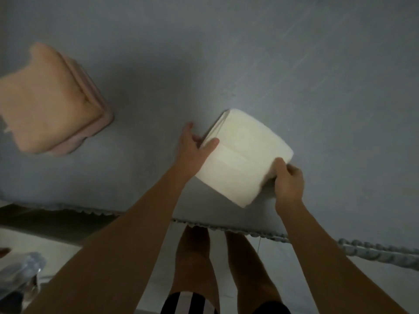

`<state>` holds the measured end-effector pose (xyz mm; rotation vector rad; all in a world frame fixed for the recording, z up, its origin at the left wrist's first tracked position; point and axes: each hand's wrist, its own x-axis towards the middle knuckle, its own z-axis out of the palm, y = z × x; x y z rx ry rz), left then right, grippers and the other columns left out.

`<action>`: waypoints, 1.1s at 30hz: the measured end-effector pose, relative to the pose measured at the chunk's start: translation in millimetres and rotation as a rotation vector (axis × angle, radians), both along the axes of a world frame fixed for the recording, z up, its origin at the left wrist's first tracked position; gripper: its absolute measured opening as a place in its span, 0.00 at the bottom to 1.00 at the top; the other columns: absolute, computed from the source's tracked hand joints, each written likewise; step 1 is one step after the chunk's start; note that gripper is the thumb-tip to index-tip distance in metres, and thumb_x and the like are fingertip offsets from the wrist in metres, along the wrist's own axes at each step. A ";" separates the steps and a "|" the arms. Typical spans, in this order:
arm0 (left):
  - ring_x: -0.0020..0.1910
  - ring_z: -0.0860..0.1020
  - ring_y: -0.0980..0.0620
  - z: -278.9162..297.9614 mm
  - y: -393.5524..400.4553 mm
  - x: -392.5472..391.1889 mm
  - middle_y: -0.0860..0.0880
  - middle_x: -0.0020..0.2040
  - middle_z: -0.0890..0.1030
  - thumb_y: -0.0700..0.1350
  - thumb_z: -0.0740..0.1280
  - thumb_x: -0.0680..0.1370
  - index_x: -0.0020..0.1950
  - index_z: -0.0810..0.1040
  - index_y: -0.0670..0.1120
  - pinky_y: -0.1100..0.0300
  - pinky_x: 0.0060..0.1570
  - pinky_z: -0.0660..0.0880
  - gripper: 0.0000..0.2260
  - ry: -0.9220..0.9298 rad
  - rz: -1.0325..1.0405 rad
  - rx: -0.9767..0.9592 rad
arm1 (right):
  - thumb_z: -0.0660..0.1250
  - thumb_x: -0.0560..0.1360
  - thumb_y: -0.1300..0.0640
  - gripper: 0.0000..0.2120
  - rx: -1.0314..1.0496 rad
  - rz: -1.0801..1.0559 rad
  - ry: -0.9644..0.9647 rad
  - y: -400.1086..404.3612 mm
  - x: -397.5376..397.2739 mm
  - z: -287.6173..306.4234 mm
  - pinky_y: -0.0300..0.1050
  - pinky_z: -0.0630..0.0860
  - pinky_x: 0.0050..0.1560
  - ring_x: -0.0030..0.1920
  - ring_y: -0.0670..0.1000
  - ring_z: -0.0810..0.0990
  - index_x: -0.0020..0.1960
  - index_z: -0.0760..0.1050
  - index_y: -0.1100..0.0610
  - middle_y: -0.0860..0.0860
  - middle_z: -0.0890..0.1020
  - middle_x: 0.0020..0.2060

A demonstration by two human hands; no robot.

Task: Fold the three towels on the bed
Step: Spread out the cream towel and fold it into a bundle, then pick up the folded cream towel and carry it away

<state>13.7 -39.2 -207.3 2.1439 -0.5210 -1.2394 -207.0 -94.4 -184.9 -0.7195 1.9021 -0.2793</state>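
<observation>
I hold the folded white towel (243,156) on the grey bed (294,64), near its front edge. My left hand (192,146) grips its left side, thumb on top. My right hand (289,182) pinches its near right corner. The folded pink towels (52,98) lie stacked far to the left. I see no label or writing on any of them.

Head view, steeply down, close.

arms (140,234): bare, no sleeves | legs (192,264): bare | shorts (188,303): black, white stripes
</observation>
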 end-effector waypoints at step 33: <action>0.63 0.79 0.50 30.3 191.0 363.3 0.50 0.65 0.80 0.62 0.76 0.66 0.71 0.72 0.52 0.47 0.68 0.71 0.36 0.696 0.623 -0.193 | 0.67 0.63 0.32 0.37 0.357 0.831 -0.449 34.8 431.5 45.0 0.46 0.77 0.53 0.58 0.48 0.79 0.69 0.65 0.43 0.46 0.78 0.64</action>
